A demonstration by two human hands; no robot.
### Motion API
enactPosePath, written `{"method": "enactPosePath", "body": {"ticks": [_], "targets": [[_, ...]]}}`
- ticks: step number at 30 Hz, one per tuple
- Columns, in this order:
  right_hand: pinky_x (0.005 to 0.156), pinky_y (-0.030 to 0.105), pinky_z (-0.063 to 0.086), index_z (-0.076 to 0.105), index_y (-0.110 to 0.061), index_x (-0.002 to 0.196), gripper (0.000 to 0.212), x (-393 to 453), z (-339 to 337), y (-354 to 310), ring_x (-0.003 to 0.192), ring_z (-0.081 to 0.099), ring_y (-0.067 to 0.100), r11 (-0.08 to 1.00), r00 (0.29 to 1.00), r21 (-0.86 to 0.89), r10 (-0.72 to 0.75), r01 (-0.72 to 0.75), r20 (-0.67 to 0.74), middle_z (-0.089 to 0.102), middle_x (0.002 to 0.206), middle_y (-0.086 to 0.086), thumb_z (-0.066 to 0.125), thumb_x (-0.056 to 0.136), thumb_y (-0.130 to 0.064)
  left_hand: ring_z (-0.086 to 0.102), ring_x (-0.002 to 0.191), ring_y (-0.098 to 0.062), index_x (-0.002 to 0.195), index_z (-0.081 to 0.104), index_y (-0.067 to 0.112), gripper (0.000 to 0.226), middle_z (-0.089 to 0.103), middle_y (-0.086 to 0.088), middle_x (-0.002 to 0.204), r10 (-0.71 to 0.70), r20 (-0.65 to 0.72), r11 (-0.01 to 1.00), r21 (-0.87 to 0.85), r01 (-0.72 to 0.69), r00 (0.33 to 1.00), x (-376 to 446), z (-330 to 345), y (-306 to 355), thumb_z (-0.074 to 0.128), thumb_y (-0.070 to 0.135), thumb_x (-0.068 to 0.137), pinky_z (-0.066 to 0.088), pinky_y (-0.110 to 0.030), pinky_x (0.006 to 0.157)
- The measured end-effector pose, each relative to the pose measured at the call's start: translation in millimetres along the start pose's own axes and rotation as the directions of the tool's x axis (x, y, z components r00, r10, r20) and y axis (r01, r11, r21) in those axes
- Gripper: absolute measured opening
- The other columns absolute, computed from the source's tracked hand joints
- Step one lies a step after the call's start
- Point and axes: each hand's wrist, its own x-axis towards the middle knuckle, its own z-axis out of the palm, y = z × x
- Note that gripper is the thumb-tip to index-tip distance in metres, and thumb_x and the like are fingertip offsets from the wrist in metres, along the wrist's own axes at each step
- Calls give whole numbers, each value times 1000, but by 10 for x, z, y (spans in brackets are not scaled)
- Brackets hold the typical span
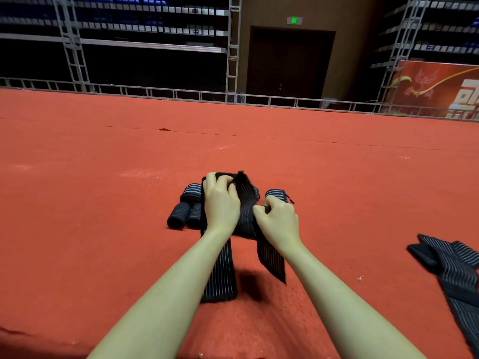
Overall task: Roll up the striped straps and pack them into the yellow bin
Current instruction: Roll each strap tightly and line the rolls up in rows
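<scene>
Red carpet (103,203) covered the floor of a large hall, with a low metal railing (181,94) along its far edge, dark tiered seating (116,35) behind that, a brown door (289,63) under a green exit sign (294,20), and a red banner (438,89) at the far right.

Both bare forearms reached forward over the carpet. The left hand (220,200) curled its fingers over the top of a dark striped strap (246,203), gripping its bunched upper end. The right hand (278,218) pinched the same strap lower down, at its right edge, with thumb and fingers closed on the fabric. Two loose tails of the strap hung down between the forearms and lay on the carpet, one under the left wrist and one under the right.

Just left of the hands lay three rolled straps (185,208), close together on the carpet. Another rolled strap (276,195) sat just beyond the right hand's knuckles. Well apart, at the right edge of the view, a pile of unrolled striped straps (451,263) lay spread on the carpet.
</scene>
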Motion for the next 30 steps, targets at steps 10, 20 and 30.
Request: {"method": "enactPosePath", "body": {"ticks": [10,20,30], "targets": [[89,30,24,58,-20,110,34,50,75,88,111,49,15,988,999,150,35,-37,20,55,108,-9,46,89,-44,48,101,-23,93,67,1,9,54,-8,100,216,161,975,10,-221,963,66,-106,-55,60,4,87,32,-17,82],[67,24,41,55,-8,82,11,217,-51,-119,68,50,4,818,999,574,-19,37,-38,56,74,-4,54,92,-4,52,100,-5,110,65,11,34,58,0,107,187,189,955,-266,-133,964,95,-310,93,47,-6,86,42,-18,93],[69,21,49,59,-9,89,9,246,-115,-344,76,59,8,621,998,783,-16,-41,65,63,82,-1,53,96,-8,67,69,-9,103,66,10,21,71,1,77,-219,368,750,-529,397,904,188,-403,142,51,-1,93,50,-19,58]]}}
